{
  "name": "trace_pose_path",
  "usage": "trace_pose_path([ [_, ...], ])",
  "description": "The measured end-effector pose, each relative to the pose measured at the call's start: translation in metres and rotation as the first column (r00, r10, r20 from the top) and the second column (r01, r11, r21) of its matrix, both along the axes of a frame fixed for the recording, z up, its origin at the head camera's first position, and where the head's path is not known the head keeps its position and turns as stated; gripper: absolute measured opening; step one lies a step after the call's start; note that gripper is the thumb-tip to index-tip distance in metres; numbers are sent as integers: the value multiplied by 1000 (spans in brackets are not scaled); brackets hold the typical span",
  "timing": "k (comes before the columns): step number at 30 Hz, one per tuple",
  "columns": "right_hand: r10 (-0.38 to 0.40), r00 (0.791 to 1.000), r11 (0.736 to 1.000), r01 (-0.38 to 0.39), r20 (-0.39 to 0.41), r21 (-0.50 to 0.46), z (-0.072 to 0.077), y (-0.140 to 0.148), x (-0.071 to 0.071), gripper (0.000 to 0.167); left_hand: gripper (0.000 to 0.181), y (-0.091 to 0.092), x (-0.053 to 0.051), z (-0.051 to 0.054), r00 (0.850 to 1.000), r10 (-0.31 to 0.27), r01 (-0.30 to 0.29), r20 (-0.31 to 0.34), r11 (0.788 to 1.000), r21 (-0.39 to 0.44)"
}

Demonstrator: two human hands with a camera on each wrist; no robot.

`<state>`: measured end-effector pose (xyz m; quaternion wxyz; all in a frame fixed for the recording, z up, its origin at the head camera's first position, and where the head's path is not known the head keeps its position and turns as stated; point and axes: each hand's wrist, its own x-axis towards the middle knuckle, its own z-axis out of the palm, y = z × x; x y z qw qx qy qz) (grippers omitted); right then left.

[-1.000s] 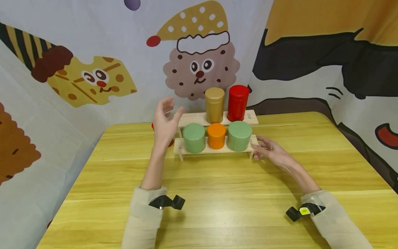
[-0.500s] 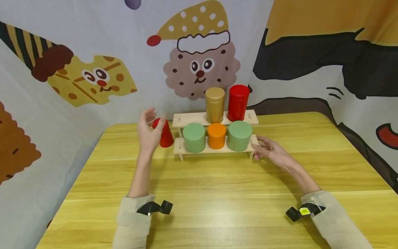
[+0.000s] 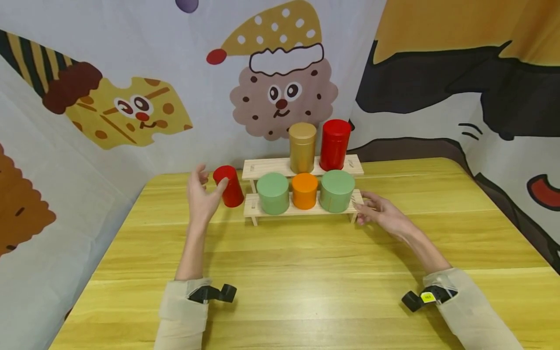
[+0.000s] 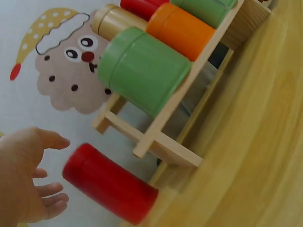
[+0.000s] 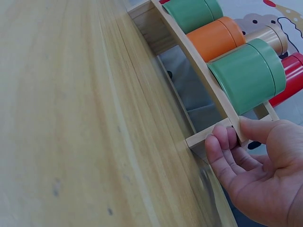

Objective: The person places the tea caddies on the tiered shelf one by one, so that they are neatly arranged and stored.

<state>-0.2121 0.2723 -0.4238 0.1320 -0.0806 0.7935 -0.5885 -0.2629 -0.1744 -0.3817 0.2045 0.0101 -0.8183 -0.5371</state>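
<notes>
My left hand (image 3: pixel 201 199) hovers beside a red canister (image 3: pixel 233 191) that stands on the table, left of a two-step wooden rack (image 3: pixel 268 168). In the left wrist view its thumb and fingers are spread toward the canister's lid end, with a gap between. At the rack's right end my right hand (image 3: pixel 384 214) pinches the lower step, thumb above and fingers curled below, as the right wrist view shows. On that step sit a green tin (image 3: pixel 273 195), an orange tin (image 3: pixel 305 192) and another green tin (image 3: pixel 337 192).
The upper step carries a gold canister (image 3: pixel 302 149) and a tall red canister (image 3: pixel 335 147) toward its right end. A cartoon-printed cloth (image 3: pixel 197 97) hangs behind the wood-grain table (image 3: pixel 315 282).
My left hand has moved left from in front of the rack's left end to the far side of the red canister, uncovering it. The right hand keeps its place on the rack.
</notes>
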Motion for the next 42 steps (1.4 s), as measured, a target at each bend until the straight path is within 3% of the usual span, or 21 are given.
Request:
trace_pose_path([
  [15,6,1000,1000,-7,-7,-28,-1,-1,-1,76,80,1,-17,-26,994,-37,40,106,999,-29],
  [23,13,1000,999,-13,-2,-33,-1,-2,-2,76,77,3,-23,-36,987,-88,88,138,996,7],
  [29,10,1000,999,-10,-2,-31,-1,-1,-2,76,70,6,-24,-37,983,-108,104,148,994,38],
  [36,11,1000,999,-11,-4,-38,-2,-1,-3,74,68,6,-22,-36,987,-70,60,143,996,69],
  [42,8,1000,1000,-8,-3,-27,-3,1,-2,76,69,5,-17,-25,993,-50,39,111,995,93],
])
